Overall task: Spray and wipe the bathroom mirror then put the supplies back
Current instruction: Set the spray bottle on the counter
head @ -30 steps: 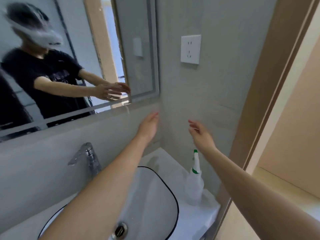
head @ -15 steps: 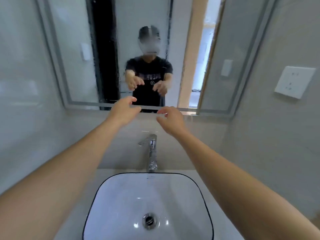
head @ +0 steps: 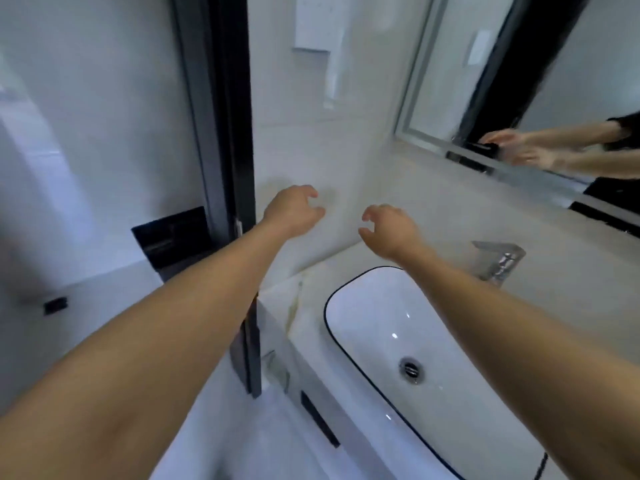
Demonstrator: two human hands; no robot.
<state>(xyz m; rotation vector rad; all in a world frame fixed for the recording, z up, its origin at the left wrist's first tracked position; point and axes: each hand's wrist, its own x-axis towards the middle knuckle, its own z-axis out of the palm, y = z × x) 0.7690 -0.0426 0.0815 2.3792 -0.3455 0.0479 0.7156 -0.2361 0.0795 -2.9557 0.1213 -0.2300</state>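
Head view: left hand (head: 292,211) and right hand (head: 393,230) held out side by side, apart, fingers loosely curled, gripping nothing. Both raised before the pale tiled wall (head: 311,150), above the counter corner. Below right, white sink (head: 374,313) with dark rim and drain; chrome faucet (head: 498,259) behind. Mirror (head: 485,64) upper right, reflecting both forearms. Black door frame (head: 221,116) at left.

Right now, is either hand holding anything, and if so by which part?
Nothing is held. The left hand and right hand both hang in the air, fingers loosely curled, near the wall above the sink.
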